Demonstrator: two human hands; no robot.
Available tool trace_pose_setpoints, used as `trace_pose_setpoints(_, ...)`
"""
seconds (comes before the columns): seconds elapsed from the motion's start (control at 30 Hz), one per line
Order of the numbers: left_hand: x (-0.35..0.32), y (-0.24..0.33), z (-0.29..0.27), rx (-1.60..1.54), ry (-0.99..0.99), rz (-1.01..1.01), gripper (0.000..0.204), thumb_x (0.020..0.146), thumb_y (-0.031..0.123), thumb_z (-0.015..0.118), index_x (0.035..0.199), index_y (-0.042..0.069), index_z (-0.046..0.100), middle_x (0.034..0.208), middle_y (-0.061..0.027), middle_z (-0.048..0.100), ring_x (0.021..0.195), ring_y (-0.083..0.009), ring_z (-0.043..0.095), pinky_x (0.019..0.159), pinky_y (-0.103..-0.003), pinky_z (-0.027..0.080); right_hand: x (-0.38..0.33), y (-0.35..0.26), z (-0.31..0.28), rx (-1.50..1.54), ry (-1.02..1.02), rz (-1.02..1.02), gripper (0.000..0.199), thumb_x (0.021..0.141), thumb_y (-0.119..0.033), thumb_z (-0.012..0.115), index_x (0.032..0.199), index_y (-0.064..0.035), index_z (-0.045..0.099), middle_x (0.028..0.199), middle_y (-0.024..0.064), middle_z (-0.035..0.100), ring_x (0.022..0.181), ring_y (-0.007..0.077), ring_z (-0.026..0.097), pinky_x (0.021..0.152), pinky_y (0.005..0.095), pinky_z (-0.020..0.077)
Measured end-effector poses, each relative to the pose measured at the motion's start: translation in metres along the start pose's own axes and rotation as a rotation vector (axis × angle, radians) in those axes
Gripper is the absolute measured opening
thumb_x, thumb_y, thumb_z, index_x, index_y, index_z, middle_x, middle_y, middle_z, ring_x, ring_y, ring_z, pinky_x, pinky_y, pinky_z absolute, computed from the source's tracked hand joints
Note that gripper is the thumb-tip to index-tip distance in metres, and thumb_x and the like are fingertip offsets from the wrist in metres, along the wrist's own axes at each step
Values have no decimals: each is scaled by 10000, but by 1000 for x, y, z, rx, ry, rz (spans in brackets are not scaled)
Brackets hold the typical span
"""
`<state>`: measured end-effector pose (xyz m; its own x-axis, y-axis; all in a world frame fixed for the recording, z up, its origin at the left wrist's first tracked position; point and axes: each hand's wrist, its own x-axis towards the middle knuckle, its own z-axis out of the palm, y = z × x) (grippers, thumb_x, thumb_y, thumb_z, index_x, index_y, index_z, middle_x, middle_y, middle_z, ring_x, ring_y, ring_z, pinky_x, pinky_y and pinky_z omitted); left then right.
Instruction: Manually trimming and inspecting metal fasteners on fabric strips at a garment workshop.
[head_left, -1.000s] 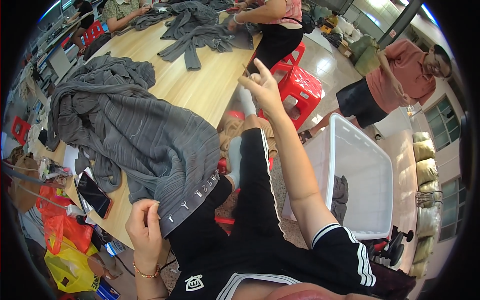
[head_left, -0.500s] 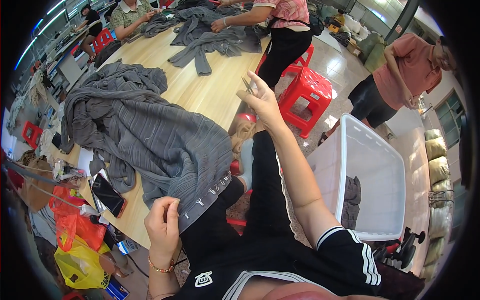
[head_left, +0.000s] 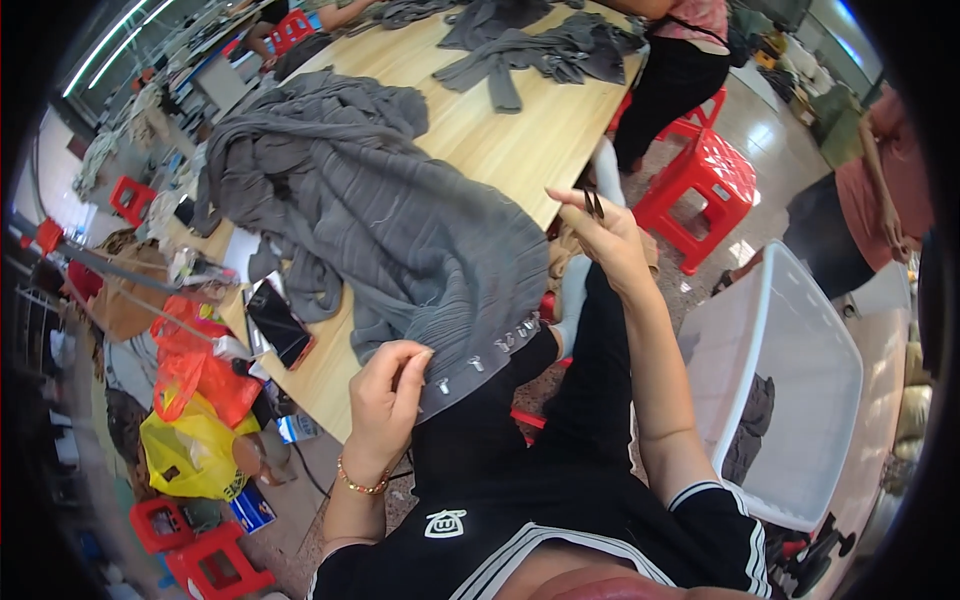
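Observation:
A large grey ribbed knit garment lies heaped on the table, its near edge hanging over toward my lap. Small silvery metal pieces sit in a row along the plain band of that edge. At the band's near left end, my left hand is closed, thumb against bent fingers, on the garment; the exact grip is partly hidden. My right hand is raised past the table's right edge, apart from the garment. It holds small dark thread snips, blades pointing up, with the index finger stretched out.
The wooden table bears more grey garments at its far end. A phone lies near the left edge, by red and yellow bags. At right stand a red stool, a white bin and a person.
The view has swung, so the scene sits further right and the table's far end is partly cut off. My right hand has lowered somewhat toward the garment; my left hand stays at its edge.

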<state>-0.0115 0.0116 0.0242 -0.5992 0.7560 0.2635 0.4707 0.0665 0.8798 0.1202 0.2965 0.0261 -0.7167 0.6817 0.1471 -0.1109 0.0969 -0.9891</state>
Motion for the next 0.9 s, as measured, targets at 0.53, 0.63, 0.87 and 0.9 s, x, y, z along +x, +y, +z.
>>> trace_pose_setpoints(0.53, 200, -19, -100, 148, 83, 41, 410, 914, 201, 594, 1280, 33, 516, 687, -20, 619, 563, -94, 540, 508, -260, 429, -55, 129, -49, 28, 248, 209, 233, 972, -247, 573, 997, -51, 696, 551, -128, 365, 433, -17, 277, 403, 188, 176)
trace_pose_setpoints(0.63, 279, -53, -150, -56, 269, -232, 548, 905, 179, 610, 1375, -26, 418, 708, -38, 638, 548, -92, 561, 504, -208, 441, -60, 143, -60, 26, 287, 230, 245, 966, -267, 586, 998, -50, 696, 559, -127, 373, 441, -11, 288, 412, 190, 179)
trace_pose_setpoints(0.87, 347, -130, -262, -199, 666, -224, 185, 893, 213, 618, 791, 60, 640, 705, -38, 662, 511, -97, 577, 452, -223, 433, -72, 173, -61, -142, 315, 179, 212, 950, -282, 603, 959, -100, 712, 571, -119, 411, 464, 6, 322, 429, 195, 222)
trace_pose_setpoints(0.9, 349, -139, -287, -132, 686, -220, 182, 908, 212, 602, 811, 61, 633, 699, -38, 668, 507, -87, 578, 432, -222, 427, -70, 171, -53, -110, 270, 164, 205, 952, -267, 604, 955, -94, 714, 604, -119, 439, 507, -1, 336, 465, 187, 238)
